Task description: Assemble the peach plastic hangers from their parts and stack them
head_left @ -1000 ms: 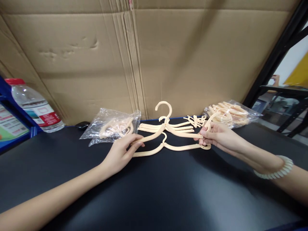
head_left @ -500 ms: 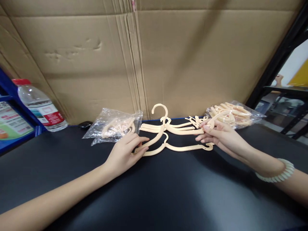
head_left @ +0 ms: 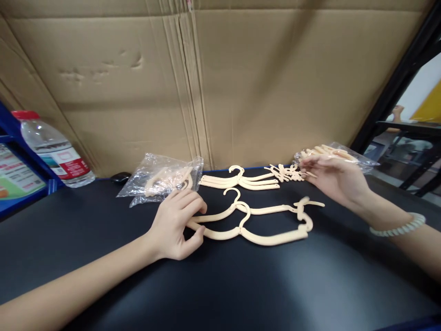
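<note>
Two cream plastic hangers (head_left: 272, 210) (head_left: 275, 237) lie side by side on the black table (head_left: 220, 285), their hooks overlapping in the middle. My left hand (head_left: 179, 223) pinches their left ends between thumb and fingers. My right hand (head_left: 334, 179) is off the hangers, fingers spread, its tips at a small pile of cream clips (head_left: 285, 172) beside a clear bag of cream parts (head_left: 339, 154). Small cream clips (head_left: 303, 207) sit on the hangers' right ends.
A stack of more hangers (head_left: 241, 183) lies at the back, with another clear bag of parts (head_left: 161, 181) to its left. A water bottle (head_left: 57, 154) and blue bin (head_left: 20, 184) stand far left. A cardboard wall (head_left: 241, 82) closes the back; a black rack (head_left: 396, 82) stands right.
The raised hanger has been laid flat in front of the other one. My right hand let go of its right end and moved back to the clip pile. My left hand kept its hold.
</note>
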